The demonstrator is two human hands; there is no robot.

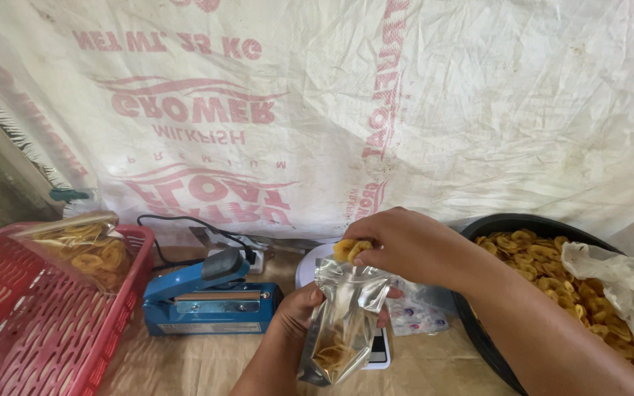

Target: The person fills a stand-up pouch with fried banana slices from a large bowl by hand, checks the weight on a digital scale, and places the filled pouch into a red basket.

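Directly above pouch mouth, chips between right fingers.

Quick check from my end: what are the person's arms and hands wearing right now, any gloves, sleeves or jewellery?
Nothing shows on either. The left hand and right hand are bare, without gloves, and no rings show on the fingers. Both forearms are uncovered as far as the frame shows; no sleeve, watch or bracelet is visible.

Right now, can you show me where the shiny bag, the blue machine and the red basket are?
shiny bag (346,312): head view, on its crinkled silver front.
blue machine (210,297): head view, on its blue body below the handle.
red basket (38,330): head view, on its ribbed red wall.
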